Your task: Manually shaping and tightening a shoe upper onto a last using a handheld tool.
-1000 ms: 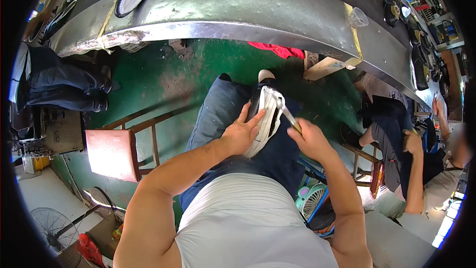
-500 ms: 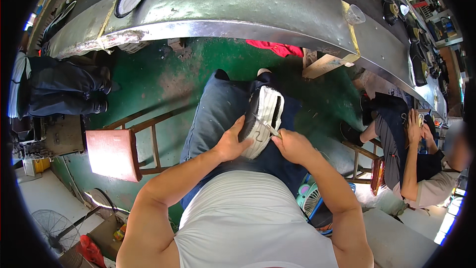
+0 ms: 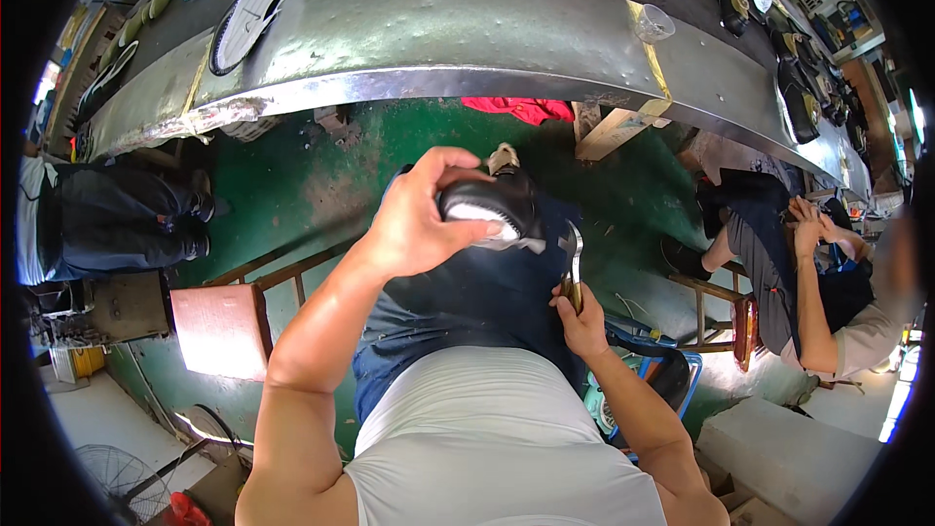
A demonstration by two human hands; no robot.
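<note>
Left hand (image 3: 414, 224) curls part-open round a black shoe (image 3: 487, 201), gripping it above the lap (image 3: 458, 297). Right hand (image 3: 584, 324) closes round the handle of a metal-headed tool (image 3: 575, 258), apart from the shoe. Table (image 3: 438, 29) beyond, more shoes on it.

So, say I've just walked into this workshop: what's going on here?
A person holds up a black-and-white shoe in the left hand, above their lap. The right hand grips a metal-headed tool, which is apart from the shoe. More shoes rest on the metal-edged bench ahead, and a co-worker sits off to the right.
</note>
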